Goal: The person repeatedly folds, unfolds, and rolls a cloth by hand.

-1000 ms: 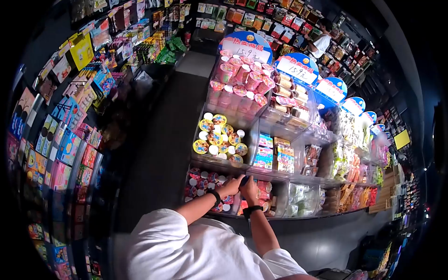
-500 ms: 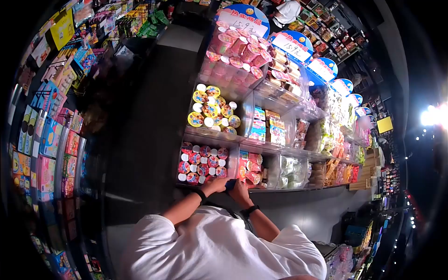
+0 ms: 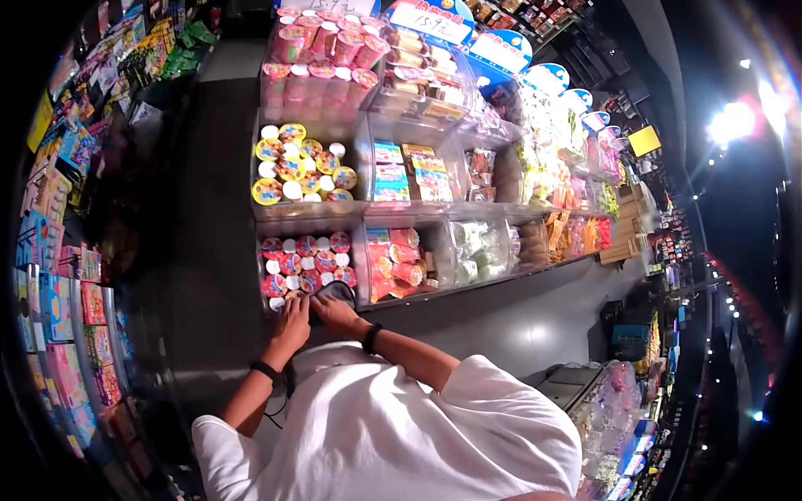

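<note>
Dark item [image 3: 337,290], type unclear: smooth, flat-ish, rounded far edge. It sits at the front edge of the display stand [image 3: 399,298], a bit right of the front-left corner, in front of the bin of red-and-blue-lidded cups [image 3: 307,245]. Can't tell if it rests on the rim or is held just clear of it.

Right hand [image 3: 338,312]: fingers curled in on the near side of the dark item, looks like a light pinch. Thumb placement hidden. The item lies just beyond the knuckles, touching the hand.

Left hand [image 3: 292,324]: just left of the item, back of the hand up, fingertips bent down at the front row of cups. Can't tell if they pinch anything or touch the item; contact side is out of view.

Handling, my read: item is light, probably thin and a bit flexible, maybe slick on the smooth face. Best hold is the near edge, thumb against fingers, 2nd hand steadying the left end. Not obviously fragile, but a loose pinch could let it slide down among the cups.

Nearby: red packs [image 3: 407,273] in the next bin right, yellow-lidded cups [image 3: 292,169] 1 tier up.
</note>
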### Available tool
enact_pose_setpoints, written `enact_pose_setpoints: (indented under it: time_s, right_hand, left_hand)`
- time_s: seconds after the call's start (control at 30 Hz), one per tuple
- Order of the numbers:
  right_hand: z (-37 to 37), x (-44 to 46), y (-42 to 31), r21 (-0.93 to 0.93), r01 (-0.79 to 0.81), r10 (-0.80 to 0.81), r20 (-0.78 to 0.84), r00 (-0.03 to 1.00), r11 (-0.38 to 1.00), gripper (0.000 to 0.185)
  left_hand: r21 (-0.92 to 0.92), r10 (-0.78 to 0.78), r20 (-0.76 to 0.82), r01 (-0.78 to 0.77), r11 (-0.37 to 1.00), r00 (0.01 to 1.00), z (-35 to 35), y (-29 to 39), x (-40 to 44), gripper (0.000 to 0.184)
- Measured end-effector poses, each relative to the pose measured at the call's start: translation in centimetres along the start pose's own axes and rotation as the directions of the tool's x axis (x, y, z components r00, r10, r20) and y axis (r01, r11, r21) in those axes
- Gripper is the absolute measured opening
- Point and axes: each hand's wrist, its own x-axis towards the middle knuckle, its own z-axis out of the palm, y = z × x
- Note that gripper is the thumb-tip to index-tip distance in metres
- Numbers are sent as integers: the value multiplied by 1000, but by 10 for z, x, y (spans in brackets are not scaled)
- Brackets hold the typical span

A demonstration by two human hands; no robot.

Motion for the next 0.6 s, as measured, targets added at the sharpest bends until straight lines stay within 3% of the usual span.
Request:
enact_pose_setpoints:
  time_s: [0.07, 0.1, 0.13, 0.2, 0.27, 0.33, 0.47, 0.53, 0.6]
  right_hand:
    - [-2, -16, 17, -70, 55, -60, -69, 996, 996, 60]
    - [4, -26, 34, -121, 43, -51, -67, 996, 992, 62]
    - [5, -35, 49, -179, 32, -45, -69, 997, 983, 65]
    - [-25, -50, 49, -116, -60, 59, -14, 998, 991, 66]
    - [-11, -55, 65, -176, 5, -22, -93, 995, 984, 53]
    - [-10, -49, 59, -225, -73, 73, -8, 997, 972, 51]
    - [-19, -30, 36, -188, 37, -38, -7, 999, 981, 52]
    - [-5, -9, 31, -139, 118, -101, 123, 987, 983, 50]
    - [0, 15, 13, -158, 174, -146, 177, 973, 972, 42]
  left_hand:
    - [33, 76, 1, -76, 997, 997, 25, 7, 10, 59]
    - [-17, 96, 112, -94, 995, 989, 37, 9, 21, 61]
    - [-28, 147, 81, -145, 989, 986, 47, 16, 30, 62]
    - [-23, 270, 1, -270, 963, 963, 71, 23, 50, 59]
    - [-1, 235, 156, -237, 971, 960, 68, 31, 67, 53]
    - [-77, 223, 154, -214, 974, 962, 65, 28, 68, 45]
    - [-55, 135, 183, -127, 990, 974, 39, 13, 48, 45]
    - [207, 155, 148, -184, 961, 977, 43, -7, 32, 51]
    - [293, 124, 85, -143, 945, 989, 24, -21, 18, 55]
